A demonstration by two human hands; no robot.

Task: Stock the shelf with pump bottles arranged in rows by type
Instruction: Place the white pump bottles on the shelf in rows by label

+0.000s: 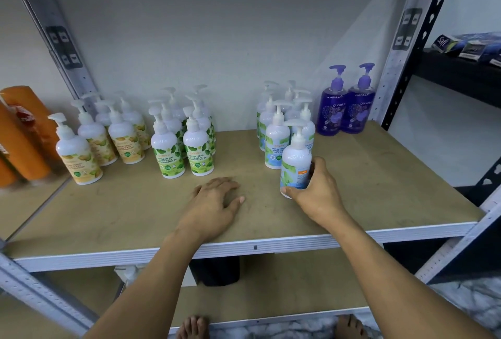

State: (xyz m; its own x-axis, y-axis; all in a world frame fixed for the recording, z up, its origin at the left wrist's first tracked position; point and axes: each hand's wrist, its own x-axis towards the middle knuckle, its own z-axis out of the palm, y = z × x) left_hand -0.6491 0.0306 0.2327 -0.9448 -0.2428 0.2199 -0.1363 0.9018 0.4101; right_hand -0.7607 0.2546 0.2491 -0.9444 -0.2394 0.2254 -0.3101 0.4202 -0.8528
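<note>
Right hand: my right hand (320, 189) wraps low round a blue-label pump bottle (296, 161), setting it at the front of the blue group (276, 132) so that type sits together.
Left hand: my left hand (217, 199) lies flat on the board, fingers relaxed, holding nothing; I judge it braces me.
Other rows: yellow group (108, 138), green group (181, 146), 2 purple bottles (344, 110) back right.
Surface: scuffed tan shelf board (379, 176).
Room: pale wall (217, 26) behind.

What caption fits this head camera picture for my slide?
Right hand grips a blue-label hand wash bottle at the front of its row; left hand rests on the shelf.
</note>
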